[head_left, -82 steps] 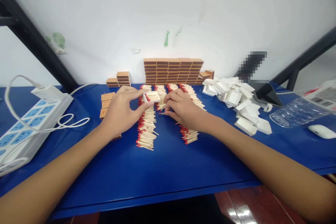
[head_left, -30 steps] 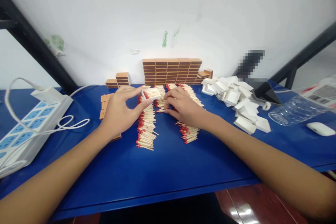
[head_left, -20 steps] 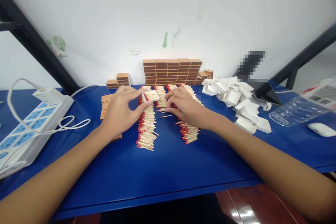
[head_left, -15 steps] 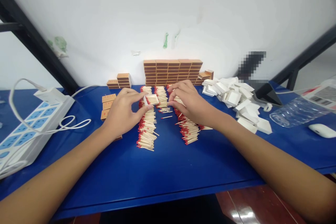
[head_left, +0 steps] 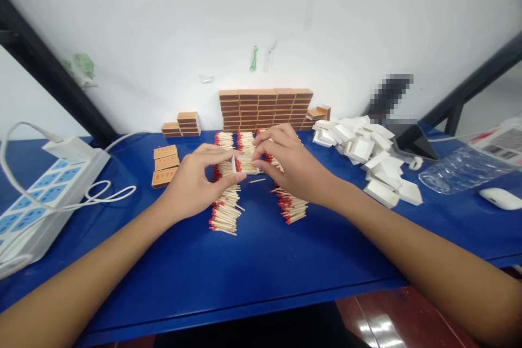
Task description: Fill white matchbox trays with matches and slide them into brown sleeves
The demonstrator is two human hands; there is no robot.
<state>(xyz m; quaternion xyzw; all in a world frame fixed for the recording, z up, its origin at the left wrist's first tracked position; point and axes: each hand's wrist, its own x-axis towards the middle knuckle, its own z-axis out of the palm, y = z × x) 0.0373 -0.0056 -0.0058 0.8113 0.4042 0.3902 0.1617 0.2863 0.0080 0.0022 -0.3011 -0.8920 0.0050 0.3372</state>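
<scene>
Between thumb and fingers, my left hand (head_left: pixel 196 182) grips a small white matchbox tray (head_left: pixel 234 164) holding red-tipped matches (head_left: pixel 245 163). The fingers of my right hand (head_left: pixel 291 160) are drawn together at the tray's right end, over the matches; what they pinch is hidden. Beneath and around both hands lie long rows of matches, a left row (head_left: pixel 224 212) and a right row (head_left: pixel 292 209), with another row (head_left: pixel 246 141) between them farther back. A single loose match (head_left: pixel 256 180) lies just below the tray.
Stacked brown matchboxes (head_left: pixel 267 110) line the wall, with more boxes (head_left: pixel 165 162) at left. White empty trays (head_left: pixel 361 147) are heaped at right, near a plastic bottle (head_left: pixel 446 171) and a white mouse (head_left: pixel 501 199). A power strip (head_left: pixel 53 196) with cables occupies the left side.
My right hand has moved left from the right-hand matches to the tray's end. The left hand and its tray have shifted slightly right and down. The view has shifted a little.
</scene>
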